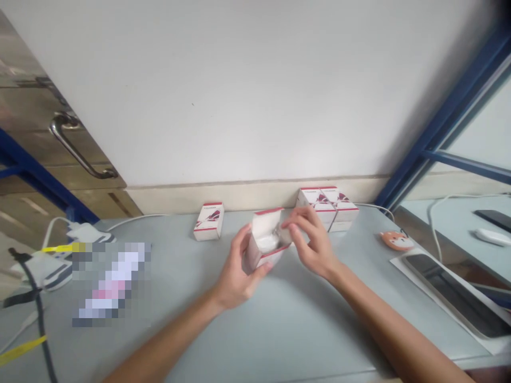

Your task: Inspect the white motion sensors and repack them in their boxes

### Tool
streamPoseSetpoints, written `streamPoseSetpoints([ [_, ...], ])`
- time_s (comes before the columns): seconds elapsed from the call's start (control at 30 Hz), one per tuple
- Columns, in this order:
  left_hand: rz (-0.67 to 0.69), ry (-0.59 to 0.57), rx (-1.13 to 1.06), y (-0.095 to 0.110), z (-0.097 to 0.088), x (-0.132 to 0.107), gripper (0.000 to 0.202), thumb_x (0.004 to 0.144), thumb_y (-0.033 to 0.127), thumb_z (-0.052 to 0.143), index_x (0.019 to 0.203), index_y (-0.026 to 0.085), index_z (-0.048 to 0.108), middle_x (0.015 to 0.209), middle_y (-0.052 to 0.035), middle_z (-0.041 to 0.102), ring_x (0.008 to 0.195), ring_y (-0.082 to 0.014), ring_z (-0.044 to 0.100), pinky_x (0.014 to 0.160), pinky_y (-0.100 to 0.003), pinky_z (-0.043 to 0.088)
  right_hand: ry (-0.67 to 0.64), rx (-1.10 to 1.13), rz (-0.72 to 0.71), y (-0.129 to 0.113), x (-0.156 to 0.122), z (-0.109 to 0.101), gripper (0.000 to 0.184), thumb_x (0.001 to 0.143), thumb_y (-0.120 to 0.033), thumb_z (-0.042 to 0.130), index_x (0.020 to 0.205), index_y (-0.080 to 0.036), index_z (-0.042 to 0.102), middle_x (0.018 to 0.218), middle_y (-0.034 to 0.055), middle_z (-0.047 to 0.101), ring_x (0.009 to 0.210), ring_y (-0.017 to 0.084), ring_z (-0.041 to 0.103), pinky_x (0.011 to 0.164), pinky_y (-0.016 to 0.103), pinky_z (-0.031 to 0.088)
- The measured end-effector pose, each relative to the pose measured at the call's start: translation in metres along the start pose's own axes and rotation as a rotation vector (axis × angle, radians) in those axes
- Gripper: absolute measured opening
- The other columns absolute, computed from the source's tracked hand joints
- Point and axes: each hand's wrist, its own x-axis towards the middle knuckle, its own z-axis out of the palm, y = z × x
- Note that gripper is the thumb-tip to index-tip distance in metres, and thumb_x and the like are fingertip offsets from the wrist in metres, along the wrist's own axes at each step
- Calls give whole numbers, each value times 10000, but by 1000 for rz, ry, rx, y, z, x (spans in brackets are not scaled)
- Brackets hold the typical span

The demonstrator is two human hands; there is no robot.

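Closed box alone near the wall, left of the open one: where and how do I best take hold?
I'd probably take the closed box across its left and right sides, coming from above and the near side: both flat faces stand clear of other things, while the wall is close behind. The left grip is nearer, but it holds the open box.

Room at the front of the desk (287, 330), obstacles behind and at both sides.
Bare surface opens between the forearms and left of the left hand (237, 274); along the wall (247, 106), a gap separates the single carton (208, 222) from the paired cartons (327, 208), which block the right hand (313, 242) behind. An orange pouch (397, 240) and phone (455, 292) obstruct the right, a black cable (39, 303) the far left.
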Motion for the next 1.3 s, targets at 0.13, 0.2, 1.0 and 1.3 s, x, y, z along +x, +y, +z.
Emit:
streamPoseSetpoints([
  [0.13,108,129,59,-10,-8,10,929,792,231,883,1539,304,336,1514,-145,563,1413,-309,552,1243,-449,345,-106,-185,138,19,1,-3,279,1062,-319,510,1310,-243,612,1087,83,671,994,240,659,878,403,535],
  [0.2,151,150,75,-13,-13,16,905,792,218,881,1521,300,351,1497,-142,560,1378,-298,576,1215,-417,369,-323,-306,188,32,-1,-4,360,1035,-372,584,1372,-249,607,1185,97,699,1028,261,681,870,405,536],
  [1.0,280,-45,138,-33,-19,7,462,810,191,838,1147,280,535,1329,-116,631,1211,-301,639,1116,-510,426,13,-207,-333,-27,-19,29,187,986,-176,683,1116,-311,695,1130,22,819,1037,225,774,854,383,574],
  [1.3,384,-19,218,-35,-21,10,545,819,216,830,1217,263,460,1322,-124,619,1167,-277,642,1066,-488,459,4,-158,-290,-32,-13,30,187,1010,-136,594,1055,-287,693,1079,20,818,970,209,766,859,387,551],
])
